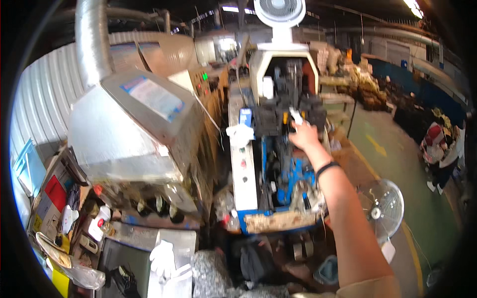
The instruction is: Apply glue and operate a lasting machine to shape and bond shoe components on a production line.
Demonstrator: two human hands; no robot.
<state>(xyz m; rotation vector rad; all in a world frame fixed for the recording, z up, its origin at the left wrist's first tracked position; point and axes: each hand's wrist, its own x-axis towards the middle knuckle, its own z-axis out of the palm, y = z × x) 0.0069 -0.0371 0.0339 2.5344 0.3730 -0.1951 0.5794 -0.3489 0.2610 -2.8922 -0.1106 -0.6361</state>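
My right hand [304, 135] reaches forward into the dark metal clamping head [271, 116] of a machine. A small white piece [296, 116] shows at its fingertips. The fingers look closed on it, though blur hides the exact grip. Yellow spots sit beside the piece, and blue parts [295, 176] of the machine lie below. To the left of the hand, a crumpled white cloth or glove [240, 134] rests on the machine's white side panel [244, 179], which carries a few buttons. My left hand is not in the picture.
A large metal hooded box [134, 129] with a duct stands left. Below it are a white glove [163, 259] on a metal tray and a dark shoe [124, 282]. A wire-cage fan [381, 211] stands right of my arm. Someone [439, 169] is by the far-right aisle.
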